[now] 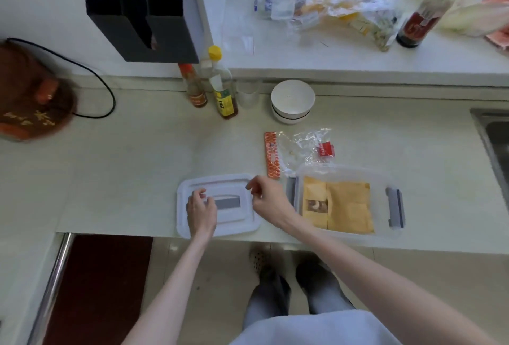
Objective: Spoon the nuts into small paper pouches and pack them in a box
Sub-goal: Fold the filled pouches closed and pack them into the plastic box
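We've got both hands on the lid (pixel 220 204): left hand (pixel 202 211) pinching its handle, right hand (pixel 268 197) loosely curled at the edge, holding nothing we can see. Pouches (pixel 337 205) sit high in the box (pixel 344 201), so the lid might snag them.

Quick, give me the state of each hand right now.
Left hand: fingers curled at the box lid's handle; grip cannot be told.
Right hand: above the lid, loosely curled, holding nothing.

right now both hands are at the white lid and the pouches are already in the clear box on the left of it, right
Not quite. In the head view the clear box with the pouches sits to the right of the white lid, not the left. Both the left hand and the right hand are at the lid.
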Demonstrator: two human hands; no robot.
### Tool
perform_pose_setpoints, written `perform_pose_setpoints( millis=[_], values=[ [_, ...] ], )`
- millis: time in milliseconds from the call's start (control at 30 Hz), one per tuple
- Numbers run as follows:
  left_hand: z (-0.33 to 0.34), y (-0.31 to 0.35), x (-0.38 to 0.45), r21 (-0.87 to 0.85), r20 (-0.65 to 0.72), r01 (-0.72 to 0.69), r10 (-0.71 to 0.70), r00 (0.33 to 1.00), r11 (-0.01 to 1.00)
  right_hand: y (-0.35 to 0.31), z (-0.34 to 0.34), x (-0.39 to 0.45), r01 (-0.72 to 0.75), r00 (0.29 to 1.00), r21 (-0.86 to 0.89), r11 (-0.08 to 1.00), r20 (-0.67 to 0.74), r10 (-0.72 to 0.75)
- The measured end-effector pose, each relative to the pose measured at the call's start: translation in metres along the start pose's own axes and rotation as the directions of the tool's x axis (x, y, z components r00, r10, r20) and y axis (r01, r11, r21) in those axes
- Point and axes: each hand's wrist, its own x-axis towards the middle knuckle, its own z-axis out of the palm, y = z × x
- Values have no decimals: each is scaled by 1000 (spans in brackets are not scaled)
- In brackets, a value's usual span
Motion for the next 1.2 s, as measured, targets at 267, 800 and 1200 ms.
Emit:
perform_pose_setpoints(
  millis=[267,800,1200],
  values=[
    [-38,-52,19,34,-155,199,-191,969,979,34,61,32,-446,895,-25,895,-1,446],
    [-79,-42,46,-300,-17,315,-336,942,900,-10,32,46,-292,956,-65,954,-39,290],
    [-1,116,-17,-215,83,-230,252,964,949,38,-159,-9,-266,846,33,963,-472,249]
  ],
)
